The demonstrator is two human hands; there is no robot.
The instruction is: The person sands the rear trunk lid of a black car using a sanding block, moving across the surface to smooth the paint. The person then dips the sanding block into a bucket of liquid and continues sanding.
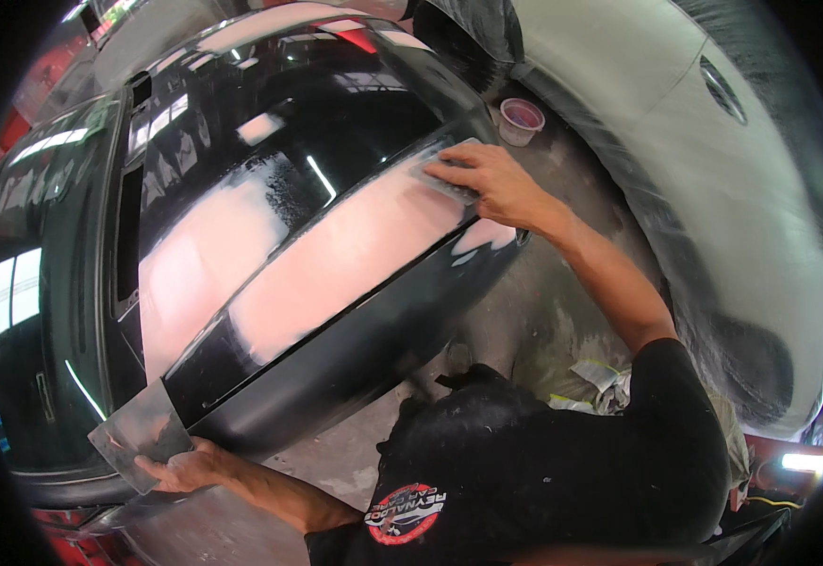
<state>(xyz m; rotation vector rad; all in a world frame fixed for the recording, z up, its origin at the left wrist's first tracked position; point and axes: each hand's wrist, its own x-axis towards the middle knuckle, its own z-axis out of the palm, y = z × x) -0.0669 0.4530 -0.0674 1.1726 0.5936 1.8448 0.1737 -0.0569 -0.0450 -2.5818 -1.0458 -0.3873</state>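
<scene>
A black car body panel lies before me with smooth pink patches on it. My right hand rests at the far right end of the long pink patch, fingers stretched over a small dark grey sheet that looks like sandpaper and pressing it to the surface. At the lower left, my left hand grips the corner of a grey rectangular sheet, also like sandpaper, beside the panel's near left corner. Part of the left hand's grip is hidden. A second, wider pink patch lies beyond the long one.
A small tub with reddish liquid stands on the grey floor past my right hand. To the right is another car under a translucent plastic cover. Crumpled paper lies near my right side. The car's dark glass is at left.
</scene>
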